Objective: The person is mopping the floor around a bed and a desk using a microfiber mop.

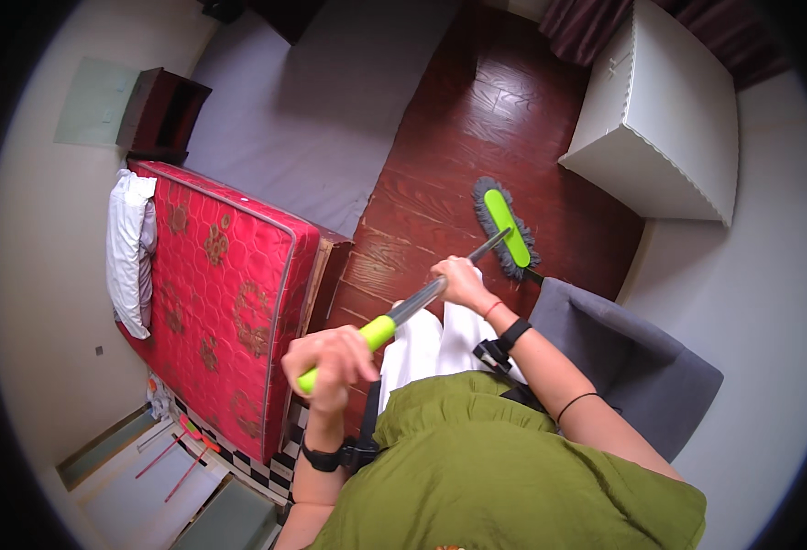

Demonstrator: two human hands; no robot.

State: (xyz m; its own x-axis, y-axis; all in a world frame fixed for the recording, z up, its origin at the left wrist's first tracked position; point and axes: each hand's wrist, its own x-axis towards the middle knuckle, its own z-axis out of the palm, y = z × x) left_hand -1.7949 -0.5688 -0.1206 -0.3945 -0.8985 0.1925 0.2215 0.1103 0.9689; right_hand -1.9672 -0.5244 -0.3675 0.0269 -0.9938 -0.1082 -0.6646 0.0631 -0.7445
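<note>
Dark red wooden floor [449,165] stretches toward twelve o'clock from the middle of the head view, with a mop head [494,205], bright green and fringed in shaggy grey, resting on it at two o'clock. Beyond it in the same direction stands a white cabinet [683,119]; a grey armchair [637,362] sits at four. At nine, a bed base [328,270] carries a red patterned mattress [220,275] topped by a white pillow [131,257].

An olive-green gathered top [513,458], white trousers [412,353], black wrist straps [515,334] and a red bracelet [492,309] are worn.
</note>
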